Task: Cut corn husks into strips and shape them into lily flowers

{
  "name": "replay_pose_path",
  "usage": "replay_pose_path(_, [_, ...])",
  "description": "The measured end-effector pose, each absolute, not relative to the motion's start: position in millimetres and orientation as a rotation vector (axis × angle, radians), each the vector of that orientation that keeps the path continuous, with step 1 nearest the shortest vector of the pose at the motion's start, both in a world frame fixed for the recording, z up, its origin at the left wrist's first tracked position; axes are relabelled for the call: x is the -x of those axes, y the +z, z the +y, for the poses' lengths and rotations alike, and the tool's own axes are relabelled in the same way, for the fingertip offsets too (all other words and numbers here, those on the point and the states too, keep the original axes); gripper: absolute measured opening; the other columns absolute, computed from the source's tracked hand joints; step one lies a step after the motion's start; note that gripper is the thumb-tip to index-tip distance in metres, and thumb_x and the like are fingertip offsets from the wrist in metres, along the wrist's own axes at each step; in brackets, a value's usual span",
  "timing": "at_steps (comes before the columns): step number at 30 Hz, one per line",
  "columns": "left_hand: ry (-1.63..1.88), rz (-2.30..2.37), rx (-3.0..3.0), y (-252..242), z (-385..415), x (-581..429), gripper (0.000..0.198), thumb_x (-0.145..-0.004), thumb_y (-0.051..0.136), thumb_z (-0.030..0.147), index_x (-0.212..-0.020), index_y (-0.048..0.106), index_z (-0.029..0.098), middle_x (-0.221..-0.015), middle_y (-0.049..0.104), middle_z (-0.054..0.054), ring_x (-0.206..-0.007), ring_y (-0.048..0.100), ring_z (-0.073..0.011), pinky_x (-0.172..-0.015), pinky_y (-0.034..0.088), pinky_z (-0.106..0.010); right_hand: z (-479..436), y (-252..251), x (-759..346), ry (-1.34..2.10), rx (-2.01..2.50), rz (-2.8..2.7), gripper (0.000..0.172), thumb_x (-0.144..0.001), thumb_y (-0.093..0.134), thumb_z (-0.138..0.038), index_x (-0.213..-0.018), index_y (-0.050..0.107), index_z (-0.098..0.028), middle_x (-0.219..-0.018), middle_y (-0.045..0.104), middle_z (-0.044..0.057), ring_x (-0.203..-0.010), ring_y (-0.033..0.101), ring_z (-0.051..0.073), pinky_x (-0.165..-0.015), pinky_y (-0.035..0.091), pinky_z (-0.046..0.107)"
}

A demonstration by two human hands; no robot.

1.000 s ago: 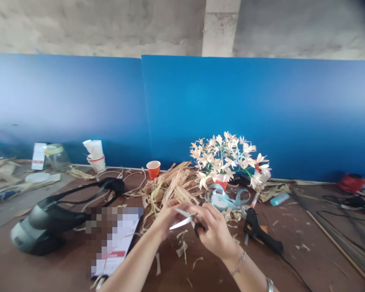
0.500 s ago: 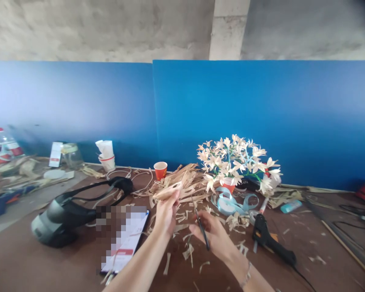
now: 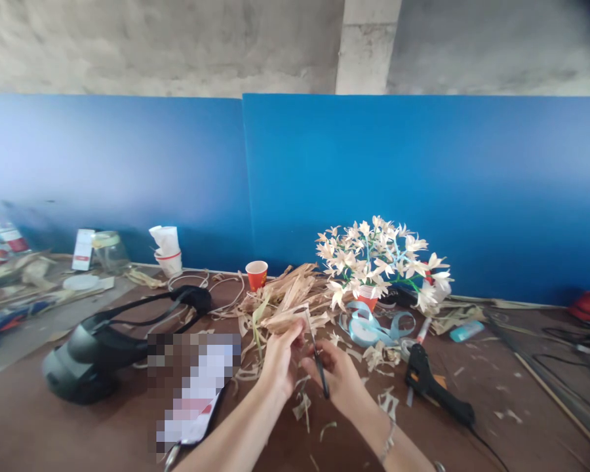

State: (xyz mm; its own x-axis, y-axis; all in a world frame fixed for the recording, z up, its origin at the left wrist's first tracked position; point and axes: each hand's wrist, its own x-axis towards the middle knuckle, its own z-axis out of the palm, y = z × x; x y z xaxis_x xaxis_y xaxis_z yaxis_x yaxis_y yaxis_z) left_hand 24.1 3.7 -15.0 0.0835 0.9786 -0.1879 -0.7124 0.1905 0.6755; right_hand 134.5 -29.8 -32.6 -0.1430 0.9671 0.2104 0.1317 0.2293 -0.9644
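We find the left hand (image 3: 281, 364) closed on a dried husk strip (image 3: 286, 320), held up above the bench. The right hand (image 3: 335, 380), curled around black-handled scissors (image 3: 317, 360), has turned them: blades now point upward at the strip's end, no longer downward.

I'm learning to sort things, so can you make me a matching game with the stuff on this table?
Things:
1. scissors
2. glue gun
3. paper cup
4. ribbon

Descriptions:
A. light blue
B. held in the right hand
C. orange-red
D. trailing a black cord

Right pairs: 1-B, 2-D, 3-C, 4-A
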Motion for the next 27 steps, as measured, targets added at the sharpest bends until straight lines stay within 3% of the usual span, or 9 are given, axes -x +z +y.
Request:
replay_pose_path(13, [1.374, 0.712, -0.470, -15.9, 8.7, -20.3, 0.025, -0.054, 0.077, 0.024, -0.063, 0.058, 0.011, -0.052, 0.054, 0.005, -0.045, 0.045, -0.0052, -0.046, 0.034, -0.019, -30.7, -31.7, -132.3, 1.041, 1.151, -1.509, 0.029, -0.072, 0.064, -0.043, -0.069, 0.049, -0.019, -0.045, 0.040, -0.007, -0.041, 0.036, 0.007, -0.042, 0.028, 0.020])
replay_pose_path(21, [1.484, 0.690, -0.511, -14.5, 13.6, -17.4, 0.024, -0.055, 0.077, 0.023, -0.064, 0.057, 0.013, -0.055, 0.055, 0.005, -0.049, 0.048, -0.0050, -0.052, 0.038, -0.018, -26.4, -36.8, -132.3, 1.250, 1.170, -1.346, 0.038, -0.064, 0.068, -0.050, -0.074, 0.050, -0.018, -0.042, 0.043, -0.008, -0.036, 0.038, 0.007, -0.034, 0.030, 0.018])
replay_pose_path(27, [1.489, 0.819, -0.630, -12.9, 17.2, -9.8, 0.028, -0.051, 0.078, 0.027, -0.063, 0.057, 0.014, -0.057, 0.057, 0.005, -0.050, 0.050, -0.0060, -0.053, 0.037, -0.019, -29.9, -28.7, -136.4, 1.393, 1.064, -1.320, 0.044, -0.061, 0.067, -0.056, -0.075, 0.051, -0.017, -0.044, 0.049, -0.007, -0.038, 0.044, 0.007, -0.038, 0.035, 0.018])
